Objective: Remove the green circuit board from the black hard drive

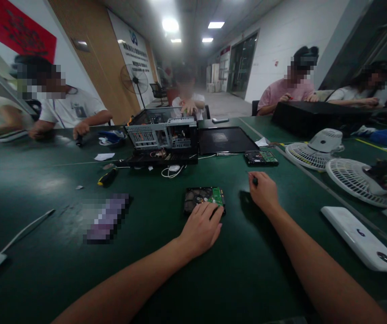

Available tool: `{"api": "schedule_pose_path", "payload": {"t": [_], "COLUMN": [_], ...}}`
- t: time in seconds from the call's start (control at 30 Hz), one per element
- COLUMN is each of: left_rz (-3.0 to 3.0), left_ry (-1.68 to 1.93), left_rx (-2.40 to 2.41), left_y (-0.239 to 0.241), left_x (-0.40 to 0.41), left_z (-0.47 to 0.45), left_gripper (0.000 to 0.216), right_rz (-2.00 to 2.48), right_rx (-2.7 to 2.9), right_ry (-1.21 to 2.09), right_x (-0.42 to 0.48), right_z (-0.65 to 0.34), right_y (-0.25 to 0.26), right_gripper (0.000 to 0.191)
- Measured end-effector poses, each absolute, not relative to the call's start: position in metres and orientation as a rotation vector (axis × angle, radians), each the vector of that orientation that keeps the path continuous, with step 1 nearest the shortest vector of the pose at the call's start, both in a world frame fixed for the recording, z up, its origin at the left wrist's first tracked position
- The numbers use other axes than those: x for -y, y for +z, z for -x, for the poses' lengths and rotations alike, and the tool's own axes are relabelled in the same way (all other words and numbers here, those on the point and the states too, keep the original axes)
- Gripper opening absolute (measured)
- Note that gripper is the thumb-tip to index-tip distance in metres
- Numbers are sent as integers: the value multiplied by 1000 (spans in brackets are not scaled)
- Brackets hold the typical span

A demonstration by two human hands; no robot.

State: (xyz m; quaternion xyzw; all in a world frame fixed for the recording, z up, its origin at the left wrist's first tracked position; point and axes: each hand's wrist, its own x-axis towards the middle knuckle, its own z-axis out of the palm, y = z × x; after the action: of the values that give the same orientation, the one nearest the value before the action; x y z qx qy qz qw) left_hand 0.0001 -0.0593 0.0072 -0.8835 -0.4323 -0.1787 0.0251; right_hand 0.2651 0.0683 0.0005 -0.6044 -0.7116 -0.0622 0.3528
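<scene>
A hard drive (pixel 193 198) with its green circuit board facing up lies on the table in front of me. My left hand (pixel 202 227) rests over its near right part, fingers stretched out flat on it. To the right, my right hand (pixel 263 191) is raised a little above the table, its fingers closed round a small screwdriver (pixel 254 181). Only the dark handle end and a hint of thin shaft show; the rest is hidden in the fist. Beyond that hand a second hard drive (pixel 261 157) lies board side up.
An opened computer case (pixel 161 137) stands ahead, beside its black side panel (pixel 227 140). A yellow-black screwdriver (pixel 107 177) and a blurred purple object (pixel 108 218) lie left. White fan parts (pixel 310 155) and a white device (pixel 362 238) are right. Several people sit around the table.
</scene>
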Motion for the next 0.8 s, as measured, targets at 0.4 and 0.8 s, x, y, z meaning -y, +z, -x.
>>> {"api": "schedule_pose_path", "payload": {"t": [0.4, 0.8], "left_rz": [2788, 2795], "left_ry": [-592, -619], "left_rx": [1304, 1306], "left_y": [9, 10], "left_x": [53, 53], "left_z": [4, 5], "left_gripper": [42, 42], "right_rz": [2166, 2140], "right_rx": [1756, 1935], "right_ry": [37, 105], "right_x": [-88, -83], "right_z": [-358, -346], "right_y": [1, 14], "right_gripper": [32, 32]}}
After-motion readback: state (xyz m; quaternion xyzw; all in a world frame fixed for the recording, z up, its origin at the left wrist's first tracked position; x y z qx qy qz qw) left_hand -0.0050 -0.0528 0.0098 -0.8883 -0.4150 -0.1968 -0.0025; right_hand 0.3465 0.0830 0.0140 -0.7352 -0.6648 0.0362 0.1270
